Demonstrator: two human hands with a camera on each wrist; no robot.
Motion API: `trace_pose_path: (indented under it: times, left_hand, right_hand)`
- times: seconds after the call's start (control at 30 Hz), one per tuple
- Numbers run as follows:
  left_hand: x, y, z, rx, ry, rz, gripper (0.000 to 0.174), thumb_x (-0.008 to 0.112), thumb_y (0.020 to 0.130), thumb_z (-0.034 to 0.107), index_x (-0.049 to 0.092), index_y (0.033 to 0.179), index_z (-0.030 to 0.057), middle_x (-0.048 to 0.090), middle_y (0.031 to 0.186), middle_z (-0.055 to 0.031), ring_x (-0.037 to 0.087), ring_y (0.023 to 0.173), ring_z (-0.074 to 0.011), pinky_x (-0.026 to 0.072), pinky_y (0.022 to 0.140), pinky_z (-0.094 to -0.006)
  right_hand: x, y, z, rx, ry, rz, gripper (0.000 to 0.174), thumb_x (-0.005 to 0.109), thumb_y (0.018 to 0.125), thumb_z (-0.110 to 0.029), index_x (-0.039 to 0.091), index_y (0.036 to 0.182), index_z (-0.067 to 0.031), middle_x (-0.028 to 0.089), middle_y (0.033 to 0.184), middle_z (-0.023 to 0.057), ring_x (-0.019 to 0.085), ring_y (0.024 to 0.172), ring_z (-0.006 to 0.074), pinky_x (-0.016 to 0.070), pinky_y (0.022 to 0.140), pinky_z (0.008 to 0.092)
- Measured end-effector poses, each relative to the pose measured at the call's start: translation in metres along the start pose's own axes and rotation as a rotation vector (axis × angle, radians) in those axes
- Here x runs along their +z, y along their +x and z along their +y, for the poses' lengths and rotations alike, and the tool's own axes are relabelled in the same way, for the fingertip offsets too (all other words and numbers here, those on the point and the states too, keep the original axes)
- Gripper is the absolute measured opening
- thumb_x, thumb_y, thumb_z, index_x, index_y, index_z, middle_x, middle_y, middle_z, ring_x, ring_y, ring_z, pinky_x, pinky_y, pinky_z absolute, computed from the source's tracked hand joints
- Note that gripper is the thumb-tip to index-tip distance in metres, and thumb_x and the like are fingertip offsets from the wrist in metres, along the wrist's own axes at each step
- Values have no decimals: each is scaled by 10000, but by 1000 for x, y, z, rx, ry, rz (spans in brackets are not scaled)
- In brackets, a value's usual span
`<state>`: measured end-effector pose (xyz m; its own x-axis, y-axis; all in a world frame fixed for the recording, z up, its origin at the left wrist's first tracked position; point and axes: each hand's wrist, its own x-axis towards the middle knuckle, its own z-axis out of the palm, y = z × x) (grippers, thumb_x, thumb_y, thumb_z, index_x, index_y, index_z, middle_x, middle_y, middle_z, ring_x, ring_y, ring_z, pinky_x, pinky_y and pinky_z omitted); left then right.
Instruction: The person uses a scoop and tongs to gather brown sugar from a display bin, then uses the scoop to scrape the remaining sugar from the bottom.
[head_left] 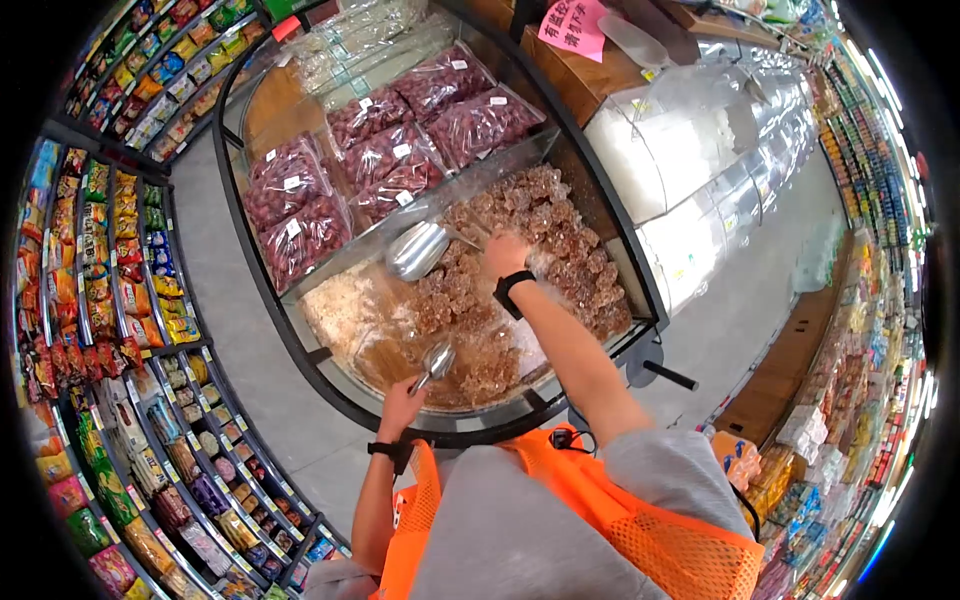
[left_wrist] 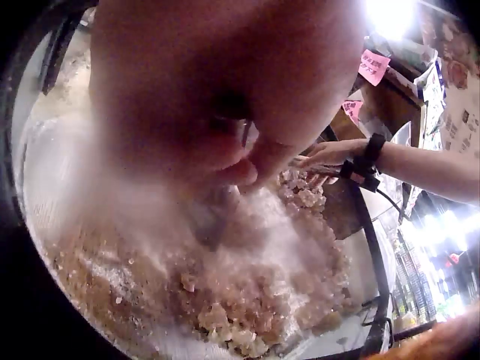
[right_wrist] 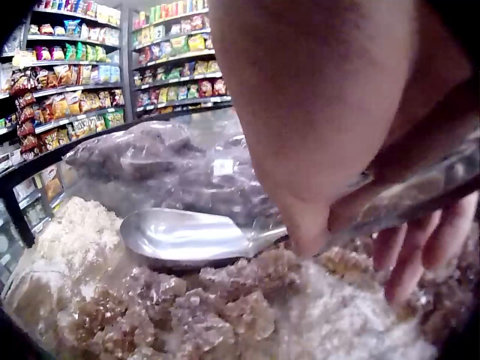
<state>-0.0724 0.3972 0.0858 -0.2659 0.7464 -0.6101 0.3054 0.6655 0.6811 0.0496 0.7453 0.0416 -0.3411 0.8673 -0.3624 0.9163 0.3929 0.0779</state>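
Observation:
My right hand [head_left: 508,256] grips the handle of a large metal scoop [head_left: 418,250], whose bowl lies over brown rock sugar lumps [head_left: 545,205] by the bin's divider. In the right wrist view its shiny bowl [right_wrist: 184,236] faces up, the thumb on the handle and the fingers [right_wrist: 431,244] hanging below. At the near side my left hand [head_left: 402,408] holds a smaller metal scoop [head_left: 437,360] by its handle, the bowl pointing away from me over sugar crumbs. The left wrist view shows that hand [left_wrist: 225,90] large and blurred, covering most of its scoop.
Behind a clear divider [head_left: 420,222] lie several bags of dark red fruit [head_left: 388,160]. A black-edged glass rim [head_left: 590,150] surrounds the bin. Clear bins of white grains [head_left: 660,150] stand at right, with a pink sign [head_left: 575,28] above. Snack shelves [head_left: 100,260] line the left.

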Motion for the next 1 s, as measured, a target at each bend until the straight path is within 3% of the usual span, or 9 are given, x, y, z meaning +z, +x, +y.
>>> trace_pose_path:
  times: [0.17,0.27,0.33,0.37,0.5,0.63,0.73,0.9,1.0]
  left_hand:
    - [21,-11,-9,-7,-124,38,293,637,900,255,680,1063,15,648,751,-135,628,703,-225,481,695,-359]
    - [29,-7,-17,72,-134,43,286,638,894,247,689,1068,26,669,794,-175,670,756,-272,496,714,-375]
    - [31,0,-20,123,-38,49,283,635,890,245,695,1071,36,672,802,-192,677,767,-312,503,715,-388]
    - [30,5,-21,150,10,48,282,634,888,244,698,1073,41,674,806,-200,680,772,-332,506,716,-395]
    - [21,14,-9,116,28,6,285,623,886,246,705,1081,55,659,762,-212,662,734,-392,507,677,-424]
    - [18,16,-3,99,9,21,299,620,886,262,697,1086,53,647,752,-220,641,723,-414,493,657,-444]
    - [19,9,1,22,70,9,312,614,888,266,685,1104,52,639,755,-223,637,736,-422,488,660,-467]
    - [11,-10,4,60,64,47,317,610,887,269,684,1122,68,655,809,-212,636,778,-423,488,687,-487]
    - [16,-11,-9,58,40,70,317,611,886,270,687,1124,76,666,836,-206,637,794,-421,491,708,-486]
  right_hand:
    - [-15,-15,28,-109,172,-88,353,575,951,-337,662,1087,-23,702,1032,221,706,904,373,581,733,490]
    - [-25,-41,61,-63,131,20,418,549,973,-364,580,1225,-32,684,1059,210,696,903,381,577,722,484]
    - [-57,-63,76,12,174,113,513,565,955,-234,456,1394,10,644,1169,223,703,874,368,589,690,447]
    - [-60,-64,84,66,193,105,634,608,957,-280,378,1462,26,570,1284,225,688,920,362,591,687,446]
    - [-58,-63,90,224,158,294,752,664,947,-343,311,1505,17,522,1336,193,633,1060,331,596,709,426]
    - [-51,-63,76,10,23,209,715,652,950,-272,309,1498,33,521,1347,201,640,1056,341,606,722,399]
    - [-24,-27,65,-3,-26,167,663,633,946,-193,325,1494,21,538,1343,210,643,1075,338,606,713,389]
    - [-34,5,60,-69,-91,74,412,588,934,-150,536,1310,10,629,1230,192,715,870,323,598,718,399]
    - [-49,-6,75,-141,-82,86,403,572,940,-142,542,1324,-21,638,1216,181,712,884,330,596,723,419]
